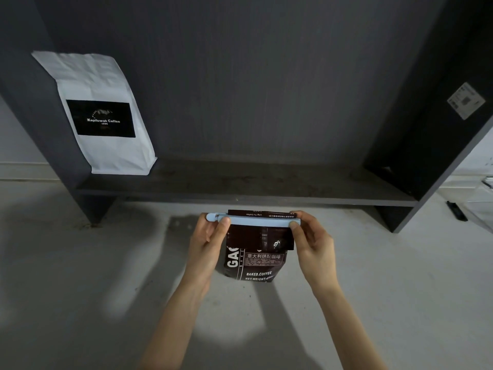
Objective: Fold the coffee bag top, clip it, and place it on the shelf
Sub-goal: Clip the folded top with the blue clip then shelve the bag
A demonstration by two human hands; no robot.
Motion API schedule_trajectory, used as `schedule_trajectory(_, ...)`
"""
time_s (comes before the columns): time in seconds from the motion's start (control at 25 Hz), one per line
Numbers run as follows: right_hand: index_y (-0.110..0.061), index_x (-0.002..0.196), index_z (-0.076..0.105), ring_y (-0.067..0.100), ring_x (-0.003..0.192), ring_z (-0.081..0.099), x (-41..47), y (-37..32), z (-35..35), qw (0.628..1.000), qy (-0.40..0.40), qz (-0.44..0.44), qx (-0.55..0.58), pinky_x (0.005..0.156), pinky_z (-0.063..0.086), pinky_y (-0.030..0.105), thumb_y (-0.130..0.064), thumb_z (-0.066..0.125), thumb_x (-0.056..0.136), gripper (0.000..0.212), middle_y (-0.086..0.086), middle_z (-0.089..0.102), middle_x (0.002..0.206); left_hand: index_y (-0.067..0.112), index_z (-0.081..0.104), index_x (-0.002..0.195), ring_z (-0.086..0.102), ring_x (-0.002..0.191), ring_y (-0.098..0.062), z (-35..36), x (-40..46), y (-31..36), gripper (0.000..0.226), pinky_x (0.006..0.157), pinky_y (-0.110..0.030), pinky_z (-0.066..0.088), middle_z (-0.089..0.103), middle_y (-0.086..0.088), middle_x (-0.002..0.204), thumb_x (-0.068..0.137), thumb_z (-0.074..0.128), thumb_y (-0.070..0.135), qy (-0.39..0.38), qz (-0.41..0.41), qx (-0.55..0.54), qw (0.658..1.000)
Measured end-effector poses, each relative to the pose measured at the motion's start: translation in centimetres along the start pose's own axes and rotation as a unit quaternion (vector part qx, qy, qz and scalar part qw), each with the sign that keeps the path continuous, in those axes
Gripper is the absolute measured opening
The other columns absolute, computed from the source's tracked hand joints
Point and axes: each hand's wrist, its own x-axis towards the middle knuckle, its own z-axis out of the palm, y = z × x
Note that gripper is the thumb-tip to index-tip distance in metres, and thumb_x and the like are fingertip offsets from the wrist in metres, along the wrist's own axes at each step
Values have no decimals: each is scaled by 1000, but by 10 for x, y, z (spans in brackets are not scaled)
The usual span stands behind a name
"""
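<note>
Two bare arms reach forward from the bottom of the view. Between the hands stands the dark coffee bag, upright on the pale floor. Its top is folded over toward the person. A long light blue clip lies flat across that fold. The left hand pinches the clip's round end, just left of the bag, thumb in front, its grip closed on the clip. The right hand pinches the clip's other end, just right of the bag, thumb on the front, its grip also closed on the clip.

Just behind the bag is a dark shelf, low and wide. The bag is not on it yet. Far left of the bag, on the shelf board, stands a white coffee bag with a black label, leaning on the shelf's side wall. Far right of the bag, a small white sticker sits on the shelf's other side wall.
</note>
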Motion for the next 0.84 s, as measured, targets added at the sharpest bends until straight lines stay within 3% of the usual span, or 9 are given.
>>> schedule_trajectory(0.12,-39,85,54,16,84,62,0,1,0,1000,3,-7,-9,77,53,28,-14,51,87,26,0,65,87,23,51,77,60,69,4,1,0,-1,7,67,-21,44,63,10,77,84,52,25,3,4,-5,1000)
schedule_trajectory(0.36,-33,89,54,15,82,61,1,2,-1,1000,3,-10,1,68,50,10,-13,51,87,21,0,64,86,21,51,79,59,68,9,-1,0,-1,7,59,-5,44,63,11,78,85,51,23,-2,9,9,1000)
schedule_trajectory(0.6,-41,88,54,17,84,63,-2,2,1,1000,7,-11,8,71,52,15,-15,51,87,26,2,65,89,21,54,83,59,69,12,-1,0,0,4,60,-3,44,63,11,82,86,50,21,-5,17,23,1000)
schedule_trajectory(0.72,-32,103,56,15,87,62,-4,5,0,1000,3,-8,6,72,53,16,-19,50,88,21,2,64,92,27,58,86,61,78,12,-3,-1,-1,9,66,-4,46,68,16,81,85,52,21,-4,25,19,999)
schedule_trajectory(0.84,-32,112,51,9,99,61,-8,10,0,1000,-7,-4,22,82,51,19,-19,48,88,28,-3,66,103,19,58,101,60,86,12,-4,-2,-5,19,72,-4,46,65,15,93,85,53,11,-30,33,28,999)
